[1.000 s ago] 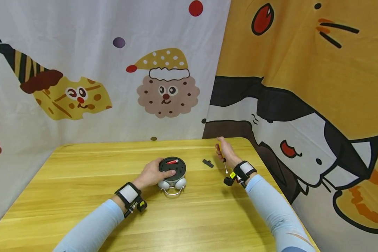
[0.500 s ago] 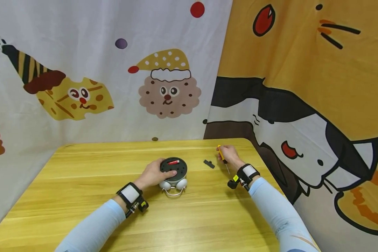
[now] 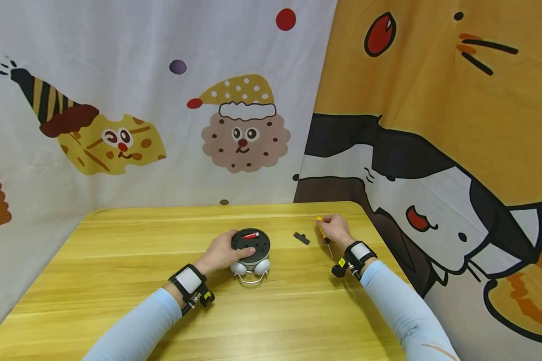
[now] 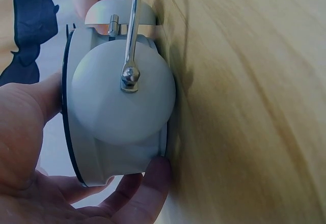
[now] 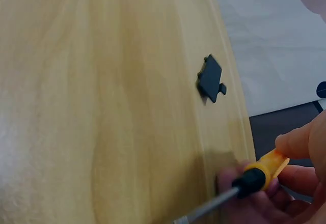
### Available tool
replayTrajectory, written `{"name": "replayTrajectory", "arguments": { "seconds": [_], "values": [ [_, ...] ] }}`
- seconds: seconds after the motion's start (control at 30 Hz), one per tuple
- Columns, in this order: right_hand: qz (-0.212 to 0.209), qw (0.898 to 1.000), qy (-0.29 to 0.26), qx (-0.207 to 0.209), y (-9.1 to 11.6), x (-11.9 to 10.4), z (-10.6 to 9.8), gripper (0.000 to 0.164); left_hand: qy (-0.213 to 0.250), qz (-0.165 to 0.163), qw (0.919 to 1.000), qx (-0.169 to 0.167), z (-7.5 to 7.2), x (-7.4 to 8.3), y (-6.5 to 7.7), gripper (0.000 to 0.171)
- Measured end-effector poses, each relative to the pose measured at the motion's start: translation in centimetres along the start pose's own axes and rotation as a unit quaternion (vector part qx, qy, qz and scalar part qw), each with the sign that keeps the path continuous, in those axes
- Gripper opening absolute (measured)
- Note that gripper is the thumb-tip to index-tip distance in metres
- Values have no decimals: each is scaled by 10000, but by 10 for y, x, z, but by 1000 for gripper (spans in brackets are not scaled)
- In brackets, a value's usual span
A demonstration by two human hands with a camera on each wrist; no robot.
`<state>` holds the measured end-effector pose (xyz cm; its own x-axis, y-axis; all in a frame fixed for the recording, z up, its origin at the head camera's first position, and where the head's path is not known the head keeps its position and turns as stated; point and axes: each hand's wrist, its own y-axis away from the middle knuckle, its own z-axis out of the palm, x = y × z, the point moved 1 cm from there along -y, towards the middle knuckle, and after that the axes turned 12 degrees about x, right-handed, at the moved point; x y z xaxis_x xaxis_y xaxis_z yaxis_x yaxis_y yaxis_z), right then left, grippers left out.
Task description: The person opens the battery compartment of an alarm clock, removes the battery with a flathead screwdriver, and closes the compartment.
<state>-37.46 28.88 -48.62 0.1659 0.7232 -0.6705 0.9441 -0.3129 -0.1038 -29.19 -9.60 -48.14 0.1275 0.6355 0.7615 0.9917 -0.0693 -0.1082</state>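
1. Far left on my head feed: white curtain (image 3: pixel 131 30) with cartoon prints, behind the tabletop (image 3: pixel 289 316).
2. Left sleeve (image 3: pixel 131 321), light blue, runs in from the bottom edge. Left strap (image 3: pixel 188 282) at the wrist.
3. Left grip (image 3: pixel 218 253): I have it curled round the clock, thumb over the back, fingers along the side.
4. Clock (image 3: pixel 260 248): mid-tabletop, back up, bells (image 3: pixel 262 267) and handle (image 3: pixel 251 282) toward the near edge. My left wrist feed gives it edge-on, a fingertip at the rim next to the tabletop.
5. Battery (image 3: pixel 251 235): red, in the clock's back, just beyond the thumb.
6. Dark piece (image 3: pixel 301 238): flat, tabbed, on the tabletop between clock and driver, touching neither.
7. Driver (image 5: pixel 249 182): yellow handle, black collar, metal shank slanting down and nearward. Can't tell whether the tip touches the tabletop.
8. Right grip (image 3: pixel 335 229): pinching the driver's yellow end between thumb and fingers, near the far right corner.
9. Right strap (image 3: pixel 359 253), then right sleeve (image 3: pixel 406 306), light blue.
10. Far right: orange curtain (image 3: pixel 501 120), big cat print.
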Motion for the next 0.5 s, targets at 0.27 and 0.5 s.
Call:
{"name": "replayTrajectory", "arguments": {
  "seconds": [0.27,0.5],
  "values": [
    [-22,9987,477,157,3,1,-1,40,-13,-25,10000,-11,-2,2,-1,85],
    [3,9998,145,155,7,2,2,36,9,-65,10000,-19,-2,2,1,85]
  ]
}}
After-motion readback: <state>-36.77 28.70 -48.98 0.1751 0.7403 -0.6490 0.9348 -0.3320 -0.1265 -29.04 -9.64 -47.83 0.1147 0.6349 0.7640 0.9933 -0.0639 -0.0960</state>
